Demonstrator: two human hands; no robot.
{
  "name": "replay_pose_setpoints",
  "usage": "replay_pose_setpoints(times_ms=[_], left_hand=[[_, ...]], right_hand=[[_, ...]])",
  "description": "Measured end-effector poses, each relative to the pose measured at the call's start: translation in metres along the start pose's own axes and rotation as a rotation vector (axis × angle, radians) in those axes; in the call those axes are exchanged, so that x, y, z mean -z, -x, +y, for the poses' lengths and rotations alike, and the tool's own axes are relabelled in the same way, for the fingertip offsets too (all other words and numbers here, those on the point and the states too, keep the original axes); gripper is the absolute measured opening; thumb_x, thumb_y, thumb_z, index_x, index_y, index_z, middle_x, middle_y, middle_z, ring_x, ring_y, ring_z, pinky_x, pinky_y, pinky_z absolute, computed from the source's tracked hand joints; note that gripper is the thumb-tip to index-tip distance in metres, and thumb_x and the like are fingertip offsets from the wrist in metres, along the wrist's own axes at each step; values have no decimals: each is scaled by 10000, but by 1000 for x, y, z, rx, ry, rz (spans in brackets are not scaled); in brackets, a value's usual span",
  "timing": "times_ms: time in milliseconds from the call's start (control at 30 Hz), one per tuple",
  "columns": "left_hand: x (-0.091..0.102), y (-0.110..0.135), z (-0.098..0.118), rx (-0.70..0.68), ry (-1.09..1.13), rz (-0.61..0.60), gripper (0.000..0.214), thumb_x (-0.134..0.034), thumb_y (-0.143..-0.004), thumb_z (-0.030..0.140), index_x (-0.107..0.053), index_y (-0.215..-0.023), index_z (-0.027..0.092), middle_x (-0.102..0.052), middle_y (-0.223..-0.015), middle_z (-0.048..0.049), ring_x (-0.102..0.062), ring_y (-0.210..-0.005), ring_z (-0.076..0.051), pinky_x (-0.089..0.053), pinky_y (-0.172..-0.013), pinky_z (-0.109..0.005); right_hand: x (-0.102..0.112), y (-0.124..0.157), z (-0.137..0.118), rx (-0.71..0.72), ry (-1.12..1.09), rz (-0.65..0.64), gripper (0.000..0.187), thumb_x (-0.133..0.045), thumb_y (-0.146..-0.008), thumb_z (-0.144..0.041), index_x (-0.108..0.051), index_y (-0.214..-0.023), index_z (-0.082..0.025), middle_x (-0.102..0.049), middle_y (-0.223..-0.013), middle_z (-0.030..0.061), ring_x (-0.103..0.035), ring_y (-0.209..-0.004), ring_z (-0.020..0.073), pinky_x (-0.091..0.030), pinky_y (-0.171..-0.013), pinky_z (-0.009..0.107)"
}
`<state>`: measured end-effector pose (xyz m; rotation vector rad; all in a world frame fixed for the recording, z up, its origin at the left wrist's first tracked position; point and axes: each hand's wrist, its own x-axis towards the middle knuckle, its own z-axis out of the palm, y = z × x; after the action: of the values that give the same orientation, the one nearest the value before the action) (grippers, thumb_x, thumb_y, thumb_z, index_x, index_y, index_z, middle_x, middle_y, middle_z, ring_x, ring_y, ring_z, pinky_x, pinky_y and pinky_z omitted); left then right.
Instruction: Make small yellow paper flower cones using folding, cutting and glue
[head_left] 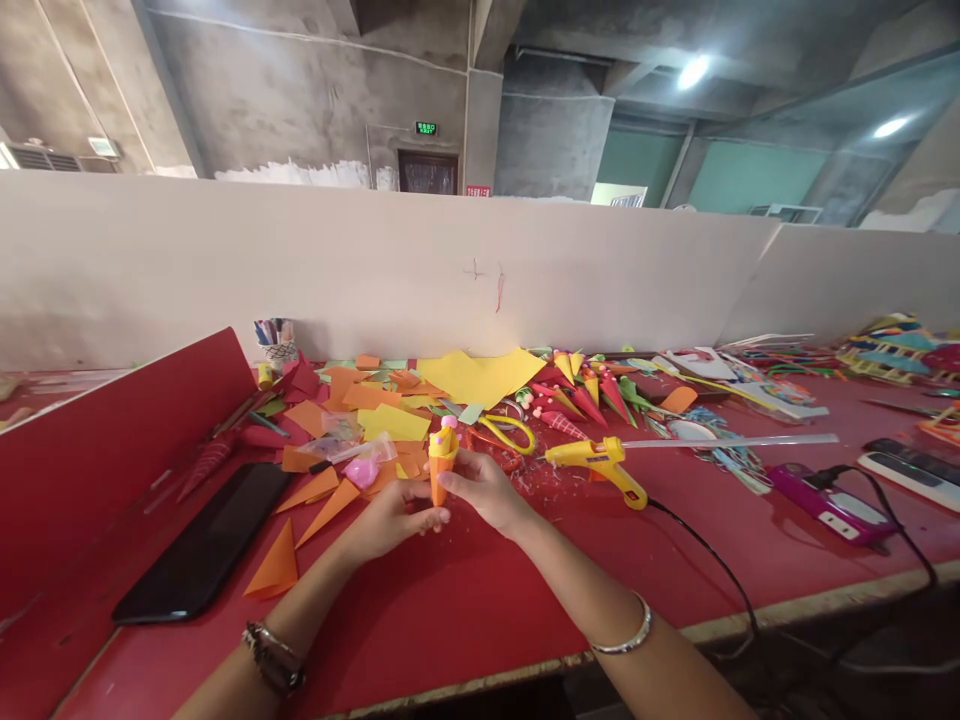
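Observation:
Both of my hands hold a small orange paper ice-cream cone upright above the red table. Yellow clay-like swirls and pink balls top it. My left hand pinches the cone low on its left side, with the fingers partly hidden behind it. Higher up, my right hand grips it from the right, thumb toward me. A yellow hot glue gun with a long clear glue stick lies to the right. Just beyond my hands are yellow-handled scissors and a pink lump in plastic wrap.
Orange paper pieces and a black phone lie at left, beside a red upright board. Finished paper cones are heaped at the back. A purple power strip sits right, with black cords running over the table edge.

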<state>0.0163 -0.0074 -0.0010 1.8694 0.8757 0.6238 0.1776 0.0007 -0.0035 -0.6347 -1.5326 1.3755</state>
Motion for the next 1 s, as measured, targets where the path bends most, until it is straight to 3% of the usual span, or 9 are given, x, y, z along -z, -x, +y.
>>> replay_pose_setpoints(times_ms=[100, 367, 567, 867, 1000], left_hand=[[1, 0, 0, 41, 60, -52, 331, -532, -748, 422, -584, -640, 113, -564, -549, -6, -485, -481, -73, -380, -469, -179], [0, 0, -2, 59, 93, -51, 350, -548, -737, 431, -612, -620, 107, -562, -497, -6, -476, -431, -58, -367, -436, -162], [0, 1, 0, 61, 116, -147, 341, -560, -734, 417, -633, -610, 107, -561, -460, -3, -468, -406, -55, -361, -412, -152], [-1, 1, 3, 63, 90, -120, 341, -548, -744, 412, -649, -635, 105, -605, -507, -24, -433, -405, -44, -349, -416, -150], [-2, 1, 2, 61, 77, -143, 346, -535, -751, 420, -641, -638, 111, -590, -499, -17, -442, -408, -51, -353, -419, -157]], right_hand=[[0, 0, -2, -24, -18, 22, 270, -613, -705, -391, -601, -848, -163, -574, -788, 14, -524, -761, 133, -414, -738, 284], [0, 1, -4, -25, -42, 16, 217, -605, -721, -359, -598, -814, -163, -557, -761, -3, -494, -715, 111, -393, -708, 258], [-1, 2, -5, -19, -20, 9, 224, -593, -731, -370, -600, -815, -163, -552, -759, -7, -485, -713, 110, -382, -699, 255], [-1, 2, -3, -44, 15, 7, 317, -587, -717, -438, -610, -859, -156, -579, -815, 22, -519, -794, 152, -397, -753, 293], [0, 3, -4, -71, 40, -61, 322, -577, -716, -458, -621, -845, -166, -593, -826, 25, -531, -817, 161, -401, -772, 306]])
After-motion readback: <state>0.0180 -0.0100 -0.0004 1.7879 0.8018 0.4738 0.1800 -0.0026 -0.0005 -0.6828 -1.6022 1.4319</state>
